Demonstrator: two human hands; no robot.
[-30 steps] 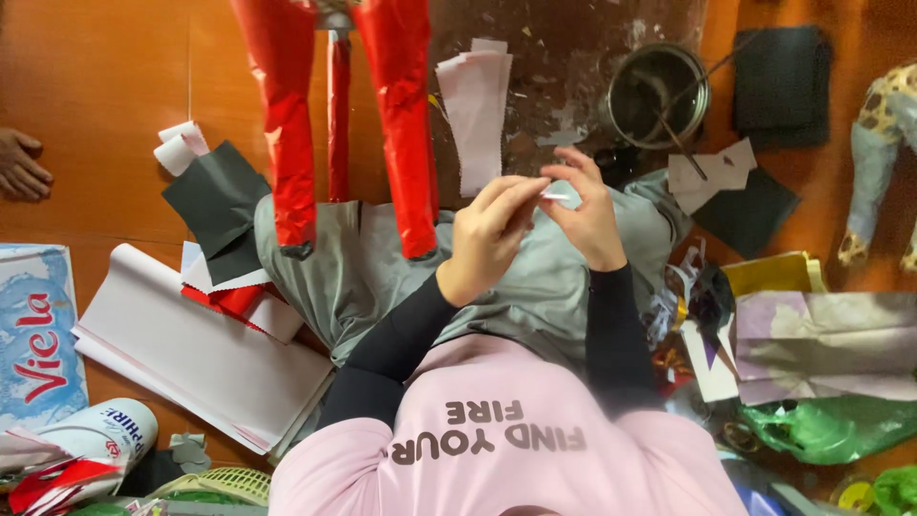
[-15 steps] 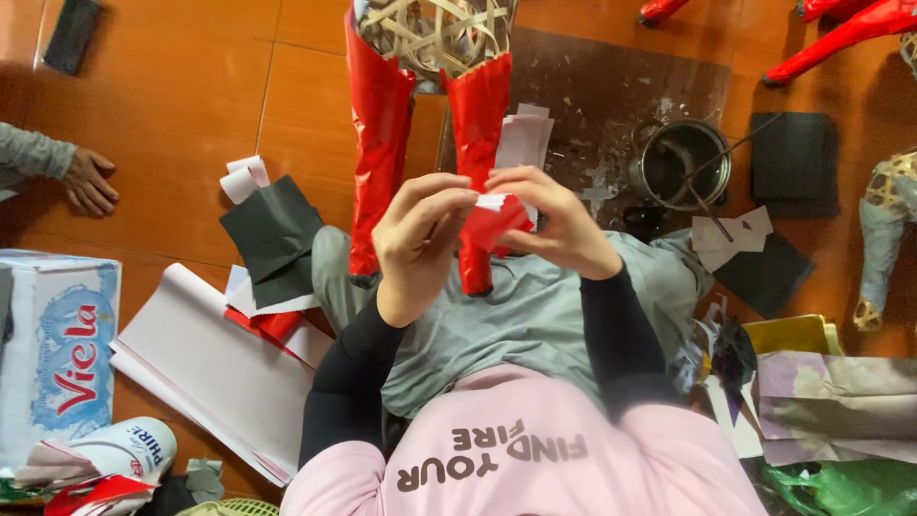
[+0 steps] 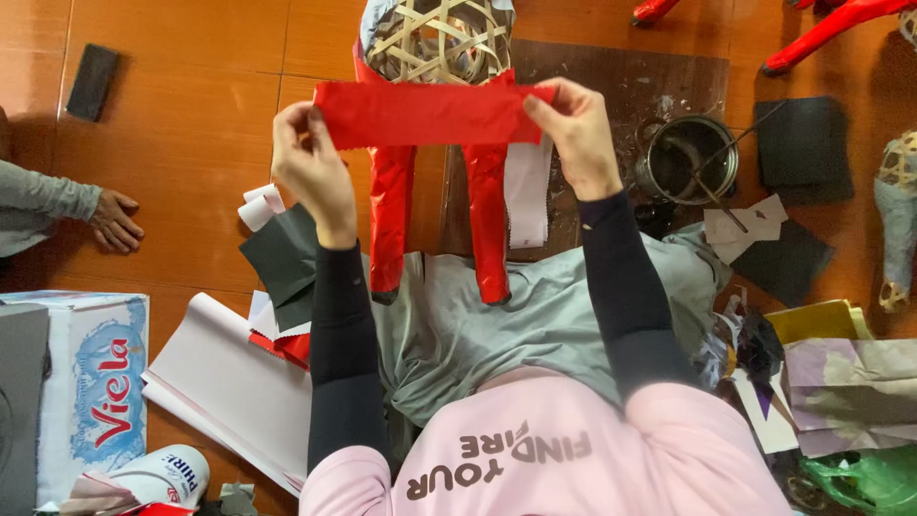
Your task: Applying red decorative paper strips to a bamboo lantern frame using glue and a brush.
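My left hand (image 3: 308, 164) and my right hand (image 3: 576, 135) each pinch one end of a red paper strip (image 3: 425, 113), stretched out flat between them at chest height. Just behind the strip stands a woven bamboo frame figure (image 3: 437, 38) whose two legs (image 3: 393, 215) are covered in glossy red paper and rest on the grey cloth (image 3: 497, 330) over my lap. A narrow white paper strip (image 3: 528, 196) lies beside the right leg.
A metal pot with a brush (image 3: 686, 158) sits on a dark board at right. Black paper sheets (image 3: 802, 143), white sheets (image 3: 234, 377), a printed cardboard box (image 3: 91, 382) and coloured scraps ring me on the wooden floor. Another person's hand (image 3: 115, 220) rests at left.
The view has tilted up toward the figure. My hands have drawn apart and unfolded the small red piece into a long strip held out flat.
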